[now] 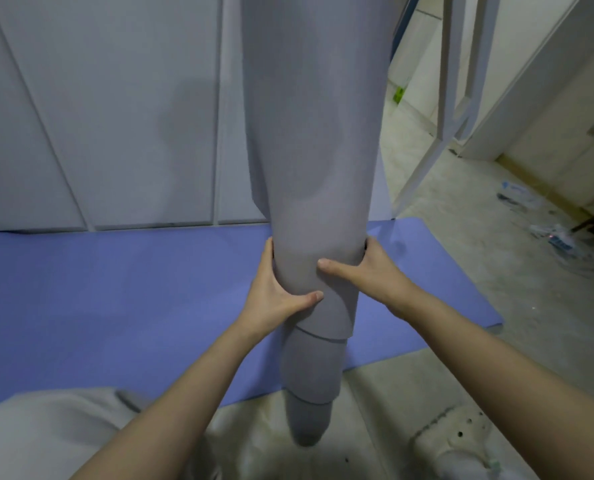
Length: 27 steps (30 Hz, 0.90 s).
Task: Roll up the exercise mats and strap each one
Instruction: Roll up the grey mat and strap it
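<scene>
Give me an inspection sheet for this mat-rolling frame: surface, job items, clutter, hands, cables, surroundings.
Surface: pale, stained hard floor, partly covered by a mat.
Job's things: grey foam exercise mat, rolled and held on end, with inner layers telescoping out at its low end; no strap seen. Blue foam exercise mat lies flat on the floor under it.
Clutter: clear plastic wrappers on the floor at right; white perforated object at lower right, identity unclear.
Grippers: left hand and right hand grip the grey roll from opposite sides, thumbs across its front.
Cables: nothing seen.
Surroundings: grey-white wall panels behind; white metal frame and pale door at right.
</scene>
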### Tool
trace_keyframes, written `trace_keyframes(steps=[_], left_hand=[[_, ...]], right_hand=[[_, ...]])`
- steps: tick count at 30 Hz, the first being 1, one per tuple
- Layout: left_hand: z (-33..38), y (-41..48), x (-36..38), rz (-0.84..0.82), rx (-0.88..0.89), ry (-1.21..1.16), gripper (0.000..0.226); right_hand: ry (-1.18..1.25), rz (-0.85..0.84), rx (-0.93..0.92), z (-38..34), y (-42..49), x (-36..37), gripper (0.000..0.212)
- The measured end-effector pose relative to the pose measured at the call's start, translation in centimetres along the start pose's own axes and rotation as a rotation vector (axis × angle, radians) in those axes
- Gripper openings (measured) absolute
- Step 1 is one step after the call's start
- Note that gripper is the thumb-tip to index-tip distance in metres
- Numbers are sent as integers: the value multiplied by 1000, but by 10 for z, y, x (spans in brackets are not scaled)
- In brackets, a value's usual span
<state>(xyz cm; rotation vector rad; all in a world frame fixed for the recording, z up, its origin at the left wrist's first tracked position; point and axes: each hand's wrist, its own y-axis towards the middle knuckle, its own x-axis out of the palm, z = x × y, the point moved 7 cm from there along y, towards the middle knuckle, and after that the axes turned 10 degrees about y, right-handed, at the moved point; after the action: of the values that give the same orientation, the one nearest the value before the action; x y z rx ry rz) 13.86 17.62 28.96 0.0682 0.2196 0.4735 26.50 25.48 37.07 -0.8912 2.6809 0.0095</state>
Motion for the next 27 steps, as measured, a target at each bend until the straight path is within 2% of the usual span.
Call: trace_keyframes(steps=[2, 4, 8, 10, 12, 13, 15, 16, 18, 23, 27], left_hand=[[-1, -1, 4, -5, 13, 57, 94], [-6, -3, 9, -27, 19, 115, 99], [-13, -9, 10, -59, 20, 186, 106], [-15, -10, 12, -100, 13, 190, 111], [-14, -10, 17, -170, -22, 93, 114], [-11, -10, 18, -204, -46, 9, 106], [1, -13, 19, -271, -96, -134, 71], [4, -15, 20, -289, -114, -178, 53], [6, -17, 19, -266, -154, -219, 38], [7, -13, 8, -92, -117, -240, 64], [18, -5, -1, -44, -33, -186, 51]], right_hand=[[65, 143, -53, -15, 10, -12, 68], [74, 202, -90, -22, 15, -18, 84], [16, 205, -114, -12, 10, -22, 65], [6, 212, -114, -1, 6, -25, 70], [-12, 225, -93, 8, 3, -26, 85], [-13, 225, -83, 11, 1, -26, 93], [-21, 230, -50, 20, -2, -25, 103], [-37, 228, -41, 24, -4, -24, 102], [-74, 211, -19, 33, -8, -20, 97], [-103, 190, -21, 40, -11, -9, 97], [-99, 173, -58, 28, -5, -10, 94]])
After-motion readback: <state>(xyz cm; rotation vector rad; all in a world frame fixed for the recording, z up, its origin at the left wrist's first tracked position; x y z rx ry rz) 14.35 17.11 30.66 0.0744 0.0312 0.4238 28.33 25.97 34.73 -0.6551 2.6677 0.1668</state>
